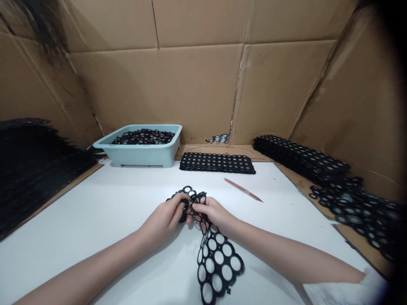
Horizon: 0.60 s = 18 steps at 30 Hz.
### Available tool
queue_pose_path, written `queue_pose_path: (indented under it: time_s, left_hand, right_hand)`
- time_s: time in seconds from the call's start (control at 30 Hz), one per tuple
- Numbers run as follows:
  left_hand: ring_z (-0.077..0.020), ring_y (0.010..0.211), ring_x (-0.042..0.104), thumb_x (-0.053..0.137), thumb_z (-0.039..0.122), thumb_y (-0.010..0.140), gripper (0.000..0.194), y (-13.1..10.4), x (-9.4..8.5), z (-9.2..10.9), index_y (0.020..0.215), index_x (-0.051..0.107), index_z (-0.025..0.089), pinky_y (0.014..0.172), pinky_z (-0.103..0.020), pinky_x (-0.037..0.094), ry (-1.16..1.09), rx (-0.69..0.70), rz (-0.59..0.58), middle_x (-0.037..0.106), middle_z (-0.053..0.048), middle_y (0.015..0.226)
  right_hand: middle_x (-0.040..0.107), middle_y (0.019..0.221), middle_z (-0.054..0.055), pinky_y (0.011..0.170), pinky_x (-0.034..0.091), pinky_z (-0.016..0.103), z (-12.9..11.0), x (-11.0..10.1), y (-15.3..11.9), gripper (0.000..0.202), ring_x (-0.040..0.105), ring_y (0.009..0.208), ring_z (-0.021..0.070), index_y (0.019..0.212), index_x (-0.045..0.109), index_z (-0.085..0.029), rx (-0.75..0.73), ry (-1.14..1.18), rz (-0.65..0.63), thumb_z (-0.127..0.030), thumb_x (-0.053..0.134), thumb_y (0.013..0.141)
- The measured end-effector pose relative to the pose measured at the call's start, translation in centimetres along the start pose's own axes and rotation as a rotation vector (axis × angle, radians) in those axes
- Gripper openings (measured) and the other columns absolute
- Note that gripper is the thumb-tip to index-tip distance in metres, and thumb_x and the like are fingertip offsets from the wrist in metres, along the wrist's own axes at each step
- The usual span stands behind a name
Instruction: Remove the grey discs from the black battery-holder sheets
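Between my two hands is a black flexible sheet with rows of round holes point(218, 257), bunched up at its upper part. My left hand point(173, 210) is closed, its fingers pinching the gathered part. My right hand point(213, 213) pinches the same sheet just beside it, thumb and fingertips together. The sheet's lower end hangs down toward me below the right hand, and white shows through its holes. A small part sticks out beyond the fingertips at the top. The fingers partly hide the bunched portion.
A light blue plastic basin point(144, 155) holds many black rings point(143, 137). A flat stack of perforated black sheets point(218, 163) lies at the back, a pencil-like tool point(243, 189) before it. More sheets are stacked at right point(302, 159) and left point(38, 169). Cardboard walls point(197, 84) surround the white table point(127, 186).
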<state>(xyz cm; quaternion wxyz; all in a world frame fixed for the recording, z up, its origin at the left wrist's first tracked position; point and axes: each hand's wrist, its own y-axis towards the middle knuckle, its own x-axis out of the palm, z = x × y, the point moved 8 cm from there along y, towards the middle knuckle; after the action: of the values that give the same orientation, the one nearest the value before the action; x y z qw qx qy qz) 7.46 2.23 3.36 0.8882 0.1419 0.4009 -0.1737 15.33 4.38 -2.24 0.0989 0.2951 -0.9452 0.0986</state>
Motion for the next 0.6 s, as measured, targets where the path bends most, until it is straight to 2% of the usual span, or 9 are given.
queue_pose_path:
  time_s: [0.3,0.47,0.6]
  left_hand:
    - [-0.0201,0.087,0.055,0.026,0.03,0.087,0.032,-0.39,0.23,-0.14,0.113,0.042,0.02,0.076,-0.032,0.041,0.056,0.01,0.007,0.059,-0.008,0.099]
    - [-0.0215,0.086,0.056,0.031,0.034,0.085,0.033,-0.55,0.57,0.3,0.113,0.041,0.018,0.073,-0.032,0.042,0.077,-0.001,-0.056,0.059,-0.01,0.098]
    - [-0.0194,0.083,0.055,0.029,0.031,0.086,0.03,-0.44,0.33,0.65,0.11,0.043,0.019,0.073,-0.03,0.04,0.017,0.019,-0.061,0.059,-0.007,0.094]
  right_hand:
    - [0.062,0.058,0.004,0.032,0.033,0.015,0.08,-0.33,-0.12,0.021,0.041,0.033,0.0038,0.071,0.055,-0.009,0.001,-0.008,0.038,-0.029,0.049,0.075]
    - [0.058,0.052,0.001,0.032,0.033,0.016,0.3,-0.79,-0.18,0.015,0.042,0.033,0.0046,0.068,0.052,-0.011,0.031,0.0,0.099,-0.025,0.049,0.075]
    - [0.06,0.056,0.003,0.032,0.033,0.016,0.02,-0.3,-0.29,0.016,0.044,0.035,0.0051,0.069,0.054,-0.011,0.037,0.0,0.048,-0.021,0.045,0.076]
